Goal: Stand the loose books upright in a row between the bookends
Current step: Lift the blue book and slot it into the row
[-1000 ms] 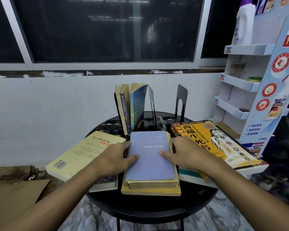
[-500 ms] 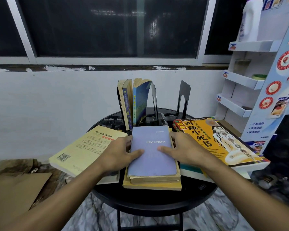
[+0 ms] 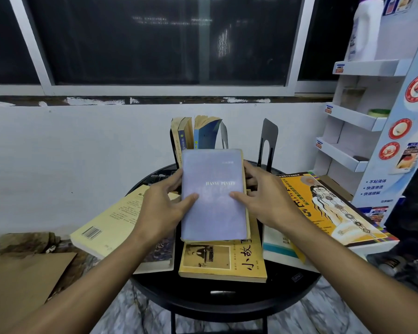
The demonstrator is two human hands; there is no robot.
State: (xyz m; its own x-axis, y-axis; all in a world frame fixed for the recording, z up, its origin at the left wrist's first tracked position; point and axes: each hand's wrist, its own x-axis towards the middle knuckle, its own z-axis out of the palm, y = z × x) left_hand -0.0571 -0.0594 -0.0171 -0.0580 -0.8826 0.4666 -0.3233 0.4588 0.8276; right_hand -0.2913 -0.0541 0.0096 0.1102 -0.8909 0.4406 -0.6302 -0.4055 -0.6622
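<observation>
My left hand (image 3: pixel 162 208) and my right hand (image 3: pixel 267 201) grip the two long sides of a pale lilac book (image 3: pixel 212 201), which is raised and tilted off the stack. Under it lies a yellow book (image 3: pixel 223 260) flat on the round black table (image 3: pixel 227 300). At the back, three books (image 3: pixel 194 133) stand upright against a black bookend (image 3: pixel 223 136). A second black bookend (image 3: pixel 267 143) stands apart to the right. A cream book (image 3: pixel 114 220) lies flat on the left, a large orange book (image 3: pixel 323 208) on the right.
A white display shelf (image 3: pixel 362 112) with printed panels stands close on the right. A white wall (image 3: pixel 70 153) and dark window rise behind the table. Brown cardboard (image 3: pixel 17 280) lies on the floor at the left. More flat books sit under the cream and orange ones.
Both hands have taken hold of the lilac book and lifted its far end off the yellow book, uncovering that cover. The view has moved closer.
</observation>
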